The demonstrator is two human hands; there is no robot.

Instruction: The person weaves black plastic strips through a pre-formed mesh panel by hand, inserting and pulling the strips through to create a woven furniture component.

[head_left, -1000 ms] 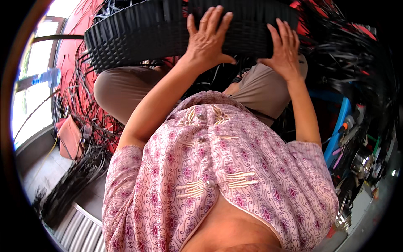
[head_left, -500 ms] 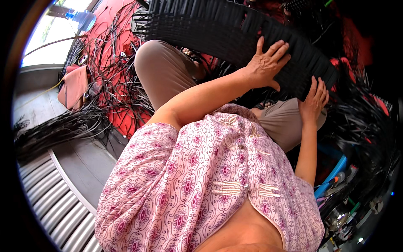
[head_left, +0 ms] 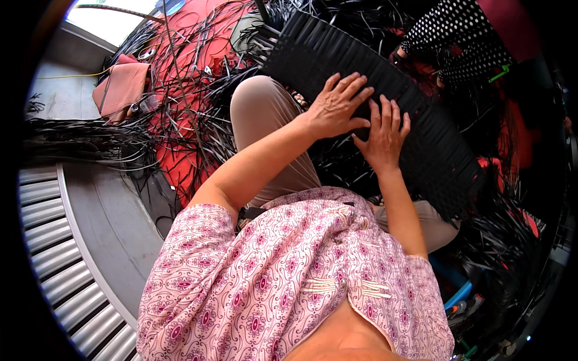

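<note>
A long black woven panel (head_left: 433, 144), made of flat strips, lies slantwise across my lap from upper left to lower right. My left hand (head_left: 338, 107) rests on its near side, fingers stretched out over the weave. Close beside it, my right hand (head_left: 386, 133) lies on the panel with its fingers spread. Neither hand is wrapped round anything. Bare rod or strip ends (head_left: 265, 47) stick out at the panel's upper left end. Below the panel, loose black strips partly fill the space between my knees.
Tangled black strips (head_left: 198, 108) cover the red floor (head_left: 180, 165) on the left. A salmon-coloured cloth or bag (head_left: 122, 90) lies by the wall. Grey slats (head_left: 60, 240) run at lower left. Someone in dotted trousers (head_left: 454, 39) is at upper right. Something blue (head_left: 459, 295) sits near my right elbow.
My right hand has moved left from the panel's right end to beside my left hand. The left hand has shifted left on the weave. The view has turned, showing the other person's dotted trousers.
</note>
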